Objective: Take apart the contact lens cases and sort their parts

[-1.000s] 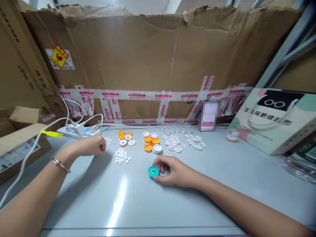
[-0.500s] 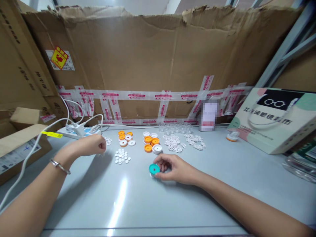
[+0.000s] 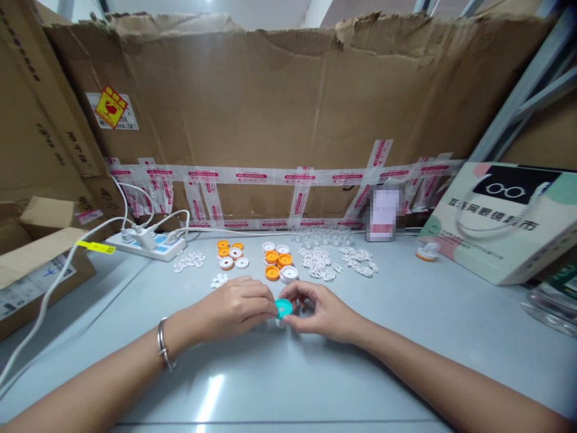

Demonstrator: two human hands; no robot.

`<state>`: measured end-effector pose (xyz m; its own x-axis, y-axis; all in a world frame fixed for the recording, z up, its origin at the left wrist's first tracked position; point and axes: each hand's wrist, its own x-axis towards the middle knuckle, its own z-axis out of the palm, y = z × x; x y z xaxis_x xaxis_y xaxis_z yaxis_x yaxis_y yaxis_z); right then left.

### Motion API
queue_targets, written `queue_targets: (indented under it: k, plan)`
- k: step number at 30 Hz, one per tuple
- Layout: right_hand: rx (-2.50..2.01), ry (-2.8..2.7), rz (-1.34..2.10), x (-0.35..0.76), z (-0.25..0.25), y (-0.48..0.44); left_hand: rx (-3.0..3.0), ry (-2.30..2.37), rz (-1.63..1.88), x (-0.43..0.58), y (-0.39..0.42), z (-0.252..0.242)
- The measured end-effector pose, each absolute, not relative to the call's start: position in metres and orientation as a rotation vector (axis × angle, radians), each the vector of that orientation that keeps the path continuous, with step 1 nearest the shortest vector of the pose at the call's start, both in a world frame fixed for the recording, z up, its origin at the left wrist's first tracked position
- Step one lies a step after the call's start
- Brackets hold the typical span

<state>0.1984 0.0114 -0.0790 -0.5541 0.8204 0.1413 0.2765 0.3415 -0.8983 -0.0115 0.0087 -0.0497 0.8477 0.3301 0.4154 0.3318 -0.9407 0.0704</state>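
Between the thumb and fingers of my right hand is a round teal cap-like piece with a raised rim and a hole-like spot in its middle. A whitish part shows beneath it, close to the table. From the left, my left hand reaches in with its fingers pressed together, their tips at the near side of the teal piece. Anything in that pinch is hidden. Behind my left hand lie small white discs, partly covered. Orange and white round caps sit in a cluster beyond my right hand.
Farther back are more orange and white caps, white oval pieces, white openwork pieces and clear plastic parts. A power strip with cables stands left; a phone, finished-looking capped piece and printed box stand right.
My left hand has moved right and nearer, from beside the white oval pieces to the teal piece. My right hand stays in place, holding the teal piece.
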Motion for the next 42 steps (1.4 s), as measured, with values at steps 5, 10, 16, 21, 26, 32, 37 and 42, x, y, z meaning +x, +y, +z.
queue_targets:
  k: [5, 10, 16, 21, 26, 32, 37, 42]
  plan:
    - [-0.953, -1.835, 1.299, 0.197, -0.084, 0.018, -2.969, -0.707, -0.836, -0.020, 0.019, -0.046]
    - [-1.017, -1.739, 1.235, 0.198, -0.090, 0.024, -2.973, -0.802, -0.769, -0.024, 0.023, -0.045]
    - [-1.120, -1.760, 1.143, 0.203, -0.086, 0.026, -3.061, -0.884, -0.564, -0.019, 0.020, -0.051]
    - [-1.037, -1.830, 1.136, 0.201, -0.085, 0.023, -2.985, -0.935, -0.461, -0.003, 0.021, -0.073]
    - [-1.022, -1.823, 1.105, 0.200, -0.082, 0.022, -2.983, -1.058, -0.479, 0.006, 0.021, -0.079]
    - [-1.090, -1.771, 1.058, 0.207, -0.071, 0.024, -2.578, -1.493, -0.504, -0.027, 0.044, -0.061]
    - [-1.104, -1.754, 1.034, 0.214, -0.066, 0.025, -2.398, -1.662, -0.345, -0.049, 0.065, -0.060]
    - [-1.101, -1.817, 0.960, 0.214, -0.064, 0.024, -2.368, -1.669, -0.320, -0.045, 0.068, -0.068]
